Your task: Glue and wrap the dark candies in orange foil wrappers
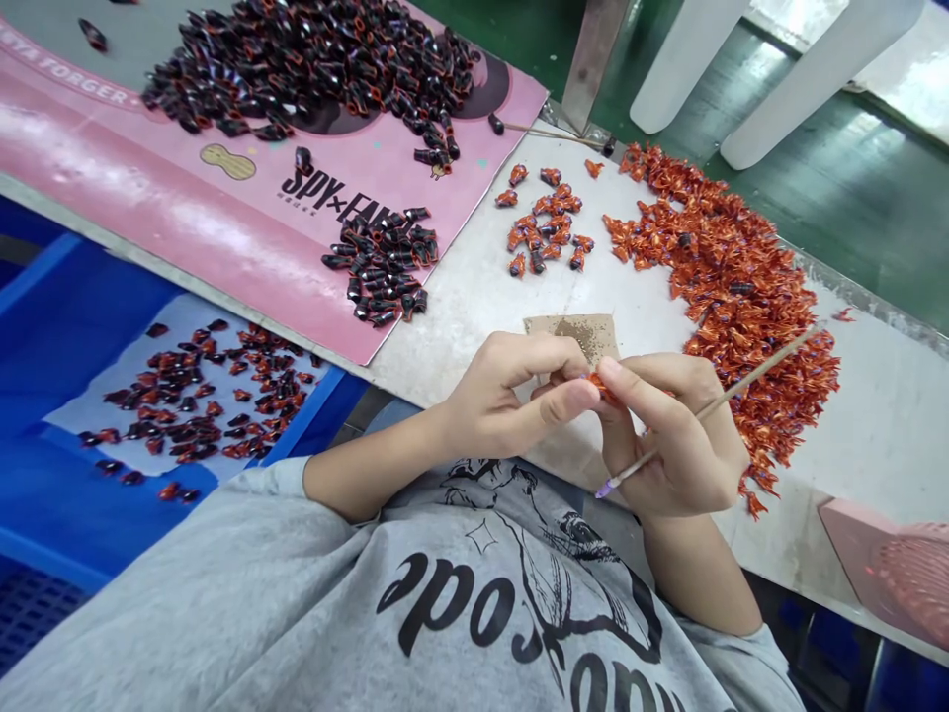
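Observation:
My left hand (519,396) and my right hand (671,430) meet near the table's front edge, fingertips pinched on a small orange piece (604,389). Fingers hide most of that piece. A thin stick (731,393) with a purple tip also lies in my right hand, passing between its fingers and pointing to the upper right. Just behind the hands is a brown square (600,331) with dark specks. Further back sits a small group of orange and black pieces (549,227). A large heap of orange pieces (756,307) spreads to the right.
Dark pieces (297,69) are heaped on a pink mat (222,227), with a smaller pile (386,267) near its edge. A blue bin (44,475) at lower left holds red and black pieces on white paper. A pink fan (905,574) stands at right.

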`<state>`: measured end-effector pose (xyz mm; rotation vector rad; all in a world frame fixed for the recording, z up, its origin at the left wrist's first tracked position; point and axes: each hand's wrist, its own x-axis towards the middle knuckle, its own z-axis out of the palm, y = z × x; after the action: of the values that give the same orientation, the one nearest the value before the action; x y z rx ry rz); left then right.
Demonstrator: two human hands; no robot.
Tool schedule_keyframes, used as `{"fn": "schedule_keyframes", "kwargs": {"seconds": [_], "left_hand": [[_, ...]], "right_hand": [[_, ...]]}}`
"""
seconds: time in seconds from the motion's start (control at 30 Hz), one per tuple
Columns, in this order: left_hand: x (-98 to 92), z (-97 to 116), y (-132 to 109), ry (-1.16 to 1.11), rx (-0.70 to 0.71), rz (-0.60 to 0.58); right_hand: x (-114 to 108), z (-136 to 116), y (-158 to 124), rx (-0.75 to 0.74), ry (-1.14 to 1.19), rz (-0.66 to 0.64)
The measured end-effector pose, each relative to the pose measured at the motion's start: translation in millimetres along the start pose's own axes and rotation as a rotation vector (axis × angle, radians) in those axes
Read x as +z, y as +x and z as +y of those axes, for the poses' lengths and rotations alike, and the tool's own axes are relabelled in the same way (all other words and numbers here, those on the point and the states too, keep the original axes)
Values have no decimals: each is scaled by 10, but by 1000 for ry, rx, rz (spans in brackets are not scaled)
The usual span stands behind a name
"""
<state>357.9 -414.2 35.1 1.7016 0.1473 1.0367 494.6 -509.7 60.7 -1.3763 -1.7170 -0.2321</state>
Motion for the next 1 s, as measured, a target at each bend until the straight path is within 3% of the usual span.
{"fn": "schedule_keyframes", "kwargs": {"seconds": [0.1, 0.2, 0.43, 0.67, 0.8, 1.0], "left_hand": [[6, 50, 2, -89, -147, -30], [21, 59, -2, -134, -197, -14], [49, -25, -46, -31, -17, -36], [82, 1, -33, 70, 21, -11], [-184, -35, 60, 345, -70, -95], [-822, -234, 458, 988, -495, -270]], "right_hand": [[1, 19, 2, -45, 5, 53], [25, 53, -14, 30, 109, 40], [50, 40, -23, 186, 326, -110], [33, -5, 13, 264, 410, -120], [102, 152, -15, 249, 239, -141], [113, 386, -6, 308, 73, -57]]}}
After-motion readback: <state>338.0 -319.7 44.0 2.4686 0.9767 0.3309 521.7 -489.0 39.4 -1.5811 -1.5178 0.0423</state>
